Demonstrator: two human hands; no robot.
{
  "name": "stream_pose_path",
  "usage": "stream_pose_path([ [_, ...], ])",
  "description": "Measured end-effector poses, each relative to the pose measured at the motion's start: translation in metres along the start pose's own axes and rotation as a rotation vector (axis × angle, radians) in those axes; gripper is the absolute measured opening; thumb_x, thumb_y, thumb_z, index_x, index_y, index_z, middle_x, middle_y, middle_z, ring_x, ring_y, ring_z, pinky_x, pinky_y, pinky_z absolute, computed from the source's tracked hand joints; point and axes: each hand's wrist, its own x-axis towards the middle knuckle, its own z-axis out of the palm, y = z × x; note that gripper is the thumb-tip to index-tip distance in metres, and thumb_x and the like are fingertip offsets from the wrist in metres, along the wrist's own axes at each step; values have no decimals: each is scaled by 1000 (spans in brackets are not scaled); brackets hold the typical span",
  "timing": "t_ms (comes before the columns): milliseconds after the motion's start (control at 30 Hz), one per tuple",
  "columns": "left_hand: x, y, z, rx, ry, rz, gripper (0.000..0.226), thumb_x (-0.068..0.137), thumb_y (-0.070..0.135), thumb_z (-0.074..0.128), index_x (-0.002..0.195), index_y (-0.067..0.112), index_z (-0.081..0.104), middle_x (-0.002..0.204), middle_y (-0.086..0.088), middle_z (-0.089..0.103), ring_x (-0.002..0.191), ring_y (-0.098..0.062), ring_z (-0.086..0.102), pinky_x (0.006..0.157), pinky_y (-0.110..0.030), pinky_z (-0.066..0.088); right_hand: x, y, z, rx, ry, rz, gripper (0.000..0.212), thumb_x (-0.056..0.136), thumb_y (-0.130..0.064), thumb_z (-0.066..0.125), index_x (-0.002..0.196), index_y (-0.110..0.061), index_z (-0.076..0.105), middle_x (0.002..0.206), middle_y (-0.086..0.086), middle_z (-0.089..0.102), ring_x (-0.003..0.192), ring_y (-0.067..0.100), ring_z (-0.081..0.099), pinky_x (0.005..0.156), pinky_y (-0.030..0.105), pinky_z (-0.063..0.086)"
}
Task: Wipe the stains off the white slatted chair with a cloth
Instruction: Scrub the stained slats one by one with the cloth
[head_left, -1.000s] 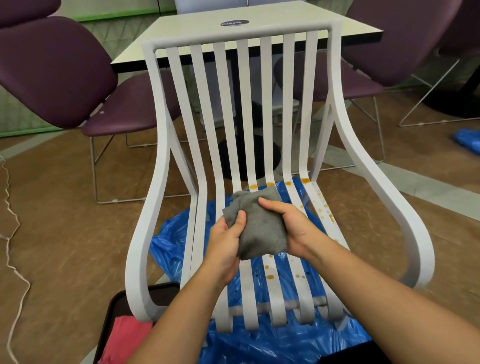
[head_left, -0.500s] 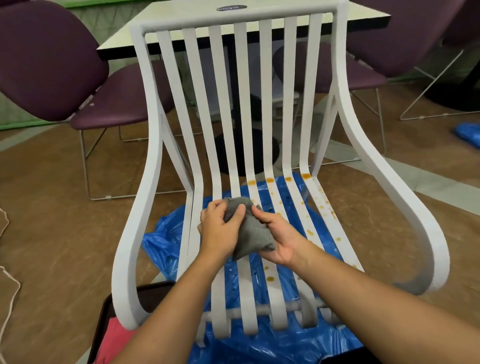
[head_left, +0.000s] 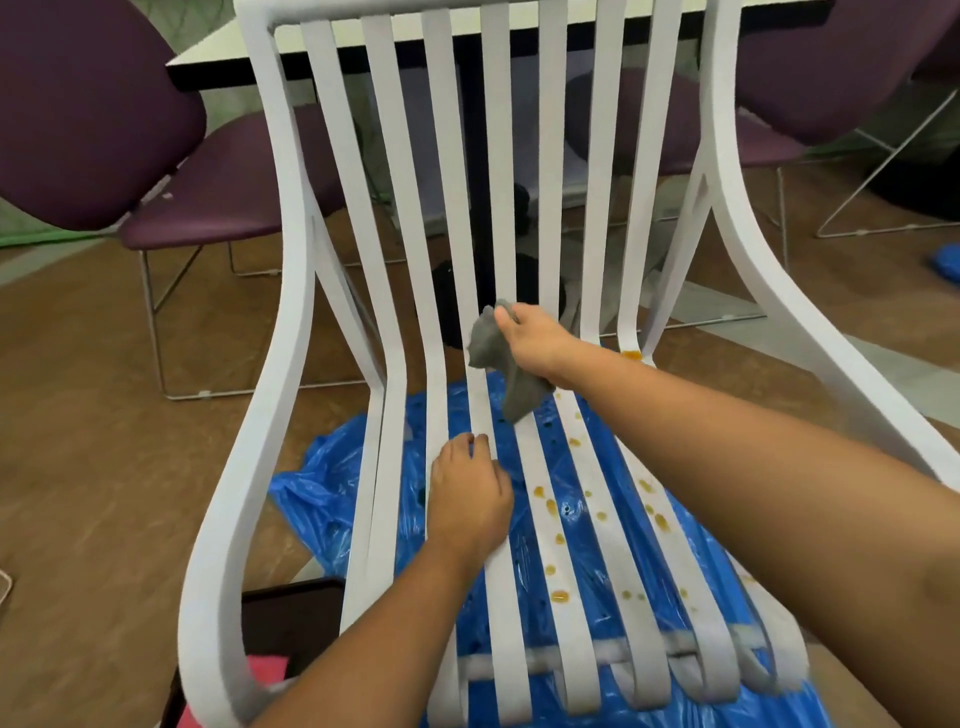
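Nearest, by front-left corner of white slatted chair (head_left: 291, 260): dark open container (head_left: 291, 618) with something pink (head_left: 265, 670) in or against it; cannot tell which. Under chair seat: glossy, crinkled blue plastic sheet (head_left: 322, 493), showing through the gaps between slats.

Left hand (head_left: 467, 499): palm down across two seat slats, left of chair centre. Fingers bent at the tips and pressing on the painted surface, thumb out to the side. Holds nothing. Cannot tell whether fingertips hook into a gap.

Stains (head_left: 561, 596): small rounded orange-brown drops scattered along seat slats right of chair centre, with one larger blot farther up on the rightmost slat.

Right hand (head_left: 535, 343): farther up, at the seat-to-back bend, over the centre slats. Closed tight round grey cloth (head_left: 493, 353), fingers and thumb pinching the bunched middle. Cloth soft, matte and crumpled; one fold sticking out left of the fingers, a tail hanging below the wrist and touching a centre slat.

Chair itself: smooth matte white, flat narrow slats running from rolled front edge up into the back, broad S-curved side frames, round crossbar under the seat front.

Behind chair back: pale table (head_left: 218, 62) with dark edge, on black pedestal. To either side of chair back: purple padded chairs (head_left: 93, 114) on thin wire legs. Brown floor (head_left: 78, 415) all round.
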Motion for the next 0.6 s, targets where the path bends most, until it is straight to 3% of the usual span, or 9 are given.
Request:
stream_pose_path([
  [100, -2, -3, 0, 35, 21, -13, 41, 99, 33, 40, 136, 23, 56, 132, 4, 56, 129, -17, 46, 119, -53, 16, 25, 5, -5, -38, 224, -151, 41, 108, -36, 31, 147, -27, 41, 145, 8, 49, 133, 27, 45, 107, 39, 38],
  [200, -2, -2, 0, -28, -8, -40, 41, 99, 33, 41, 137, 23, 52, 134, 4, 54, 129, -16, 45, 119, -52, 19, 40, 26, -1, -443, 385, -381, 50, 106, -15, 40, 152, -34, 32, 158, 4, 34, 148, 26, 25, 119, 48, 26],
  [267, -2, 0, -2, -36, -4, -47, 40, 98, 33, 42, 136, 23, 51, 133, 4, 53, 128, -16, 45, 118, -51, 20, 45, 49, 8, -708, 227, -467, 61, 101, -5, 47, 153, -29, 29, 160, 1, 28, 151, 23, 16, 120, 53, 20],
  [400, -1, 1, -1, -29, -7, -53, 40, 98, 33, 42, 136, 23, 51, 133, 3, 52, 127, -16, 45, 117, -50, 21, 43, 96, 33, -823, -207, -331, 54, 106, -25, 42, 155, -32, 21, 164, 2, 17, 151, 25, 6, 120, 51, 21],
  [500, 0, 1, -1, -10, -7, -56, 41, 99, 33, 41, 138, 23, 49, 134, 3, 52, 128, -16, 45, 118, -51, 22, 30, 99, 39, -695, -203, -237, 55, 104, -47, 34, 156, -36, 20, 165, -1, 13, 152, 22, 0, 122, 48, 14],
  [600, 0, 2, 0, -4, -7, -58, 41, 100, 33, 40, 139, 24, 48, 136, 3, 51, 129, -17, 44, 118, -51, 21, 25, 86, 41, -420, -142, -186, 59, 100, -58, 33, 154, -36, 25, 160, 1, 27, 149, 24, 20, 119, 48, 25],
])
